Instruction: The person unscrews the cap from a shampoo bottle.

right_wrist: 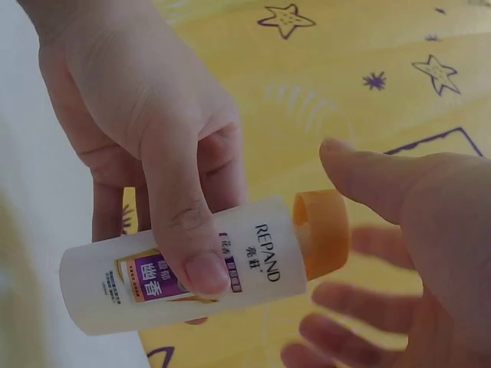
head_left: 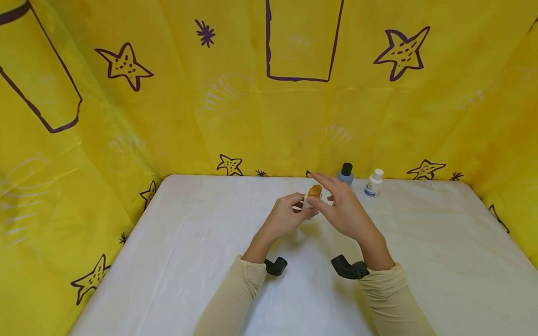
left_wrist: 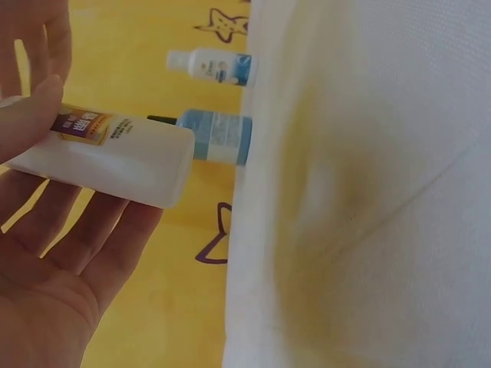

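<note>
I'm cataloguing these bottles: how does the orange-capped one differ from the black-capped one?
The orange-capped bottle is white; the black-capped bottle is blue. The left hand holds the orange-capped bottle up, while the black-capped bottle stands on the table. Both are labelled.

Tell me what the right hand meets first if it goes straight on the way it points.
Likely the orange cap of the white bottle in the left hand, though exact depth is unclear.

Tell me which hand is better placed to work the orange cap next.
Probably the right hand: it is open beside the orange cap and holds nothing, while the left hand grips the white bottle.
</note>
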Tool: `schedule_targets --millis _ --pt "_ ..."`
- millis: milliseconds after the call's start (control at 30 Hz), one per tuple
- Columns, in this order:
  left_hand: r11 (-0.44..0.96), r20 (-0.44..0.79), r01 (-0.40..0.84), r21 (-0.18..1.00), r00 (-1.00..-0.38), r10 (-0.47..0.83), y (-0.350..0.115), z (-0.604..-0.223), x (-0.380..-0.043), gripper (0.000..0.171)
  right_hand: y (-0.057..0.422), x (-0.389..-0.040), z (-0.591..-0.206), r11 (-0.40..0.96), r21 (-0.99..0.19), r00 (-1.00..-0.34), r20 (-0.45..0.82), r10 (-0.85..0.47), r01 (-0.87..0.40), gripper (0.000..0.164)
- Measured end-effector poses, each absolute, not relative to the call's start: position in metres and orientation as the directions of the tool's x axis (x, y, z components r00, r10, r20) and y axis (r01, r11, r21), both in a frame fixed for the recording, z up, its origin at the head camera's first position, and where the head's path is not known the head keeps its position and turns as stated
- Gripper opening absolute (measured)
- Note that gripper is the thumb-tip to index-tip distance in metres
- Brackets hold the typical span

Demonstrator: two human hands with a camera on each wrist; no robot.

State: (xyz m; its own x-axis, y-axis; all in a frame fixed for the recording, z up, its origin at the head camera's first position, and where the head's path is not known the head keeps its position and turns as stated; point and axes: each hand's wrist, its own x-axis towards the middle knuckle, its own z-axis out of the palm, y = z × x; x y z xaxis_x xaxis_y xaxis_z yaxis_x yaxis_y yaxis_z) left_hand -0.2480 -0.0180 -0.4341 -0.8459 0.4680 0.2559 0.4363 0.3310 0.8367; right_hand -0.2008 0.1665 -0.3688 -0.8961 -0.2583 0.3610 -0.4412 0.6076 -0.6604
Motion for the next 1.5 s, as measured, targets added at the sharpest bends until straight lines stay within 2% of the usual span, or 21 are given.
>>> schedule_targets --millis 100,200,333,533,733,833,933,1100,1267,1500 --pt "0.320 0.267 0.450 0.834 -0.836 0.480 -0.0171 -0.4347 -0.2482 0.021 0.1656 -0.2002 -0.3697 0.645 -0.685 -0.939 0.291 -0.182 -0.338 0.066" --pt "0.319 0.262 0.448 0.835 -0.834 0.486 -0.0161 -0.4352 -0.2477 0.026 0.1649 -0.2005 -0.3714 0.664 -0.690 -0.953 0.273 -0.130 -0.288 0.060" --pt "0.329 0.256 0.447 0.832 -0.835 0.487 -0.0154 -0.4351 -0.2471 0.027 0.1638 -0.2006 -0.3717 0.657 -0.681 -0.939 0.318 -0.132 -0.323 0.050" --pt "0.350 0.253 0.445 0.824 -0.843 0.475 -0.0152 -0.4327 -0.2460 0.015 0.1633 -0.2000 -0.3695 0.633 -0.669 -0.916 0.352 -0.191 -0.389 0.044" --pt "0.349 0.218 0.408 0.844 -0.855 0.471 -0.0161 -0.4330 -0.2458 0.018 0.1654 -0.2001 -0.3682 0.601 -0.664 -0.895 0.361 -0.262 -0.444 0.043" --pt "0.351 0.215 0.409 0.842 -0.853 0.476 -0.0165 -0.4338 -0.2461 0.021 0.1661 -0.1993 -0.3681 0.600 -0.680 -0.906 0.338 -0.254 -0.422 0.047" --pt "0.350 0.220 0.417 0.839 -0.848 0.483 -0.0164 -0.4345 -0.2467 0.014 0.1660 -0.1985 -0.3688 0.610 -0.691 -0.920 0.321 -0.223 -0.389 0.049" --pt "0.331 0.221 0.420 0.845 -0.838 0.499 -0.0151 -0.4342 -0.2460 0.018 0.1662 -0.1990 -0.3715 0.647 -0.675 -0.930 0.325 -0.172 -0.355 0.042" --pt "0.326 0.215 0.418 0.848 -0.834 0.509 -0.0145 -0.4338 -0.2448 0.012 0.1658 -0.1992 -0.3702 0.656 -0.660 -0.926 0.334 -0.178 -0.365 0.036" --pt "0.325 0.208 0.411 0.851 -0.834 0.511 -0.0162 -0.4325 -0.2449 0.013 0.1643 -0.1986 -0.3689 0.643 -0.651 -0.907 0.377 -0.190 -0.405 0.033"
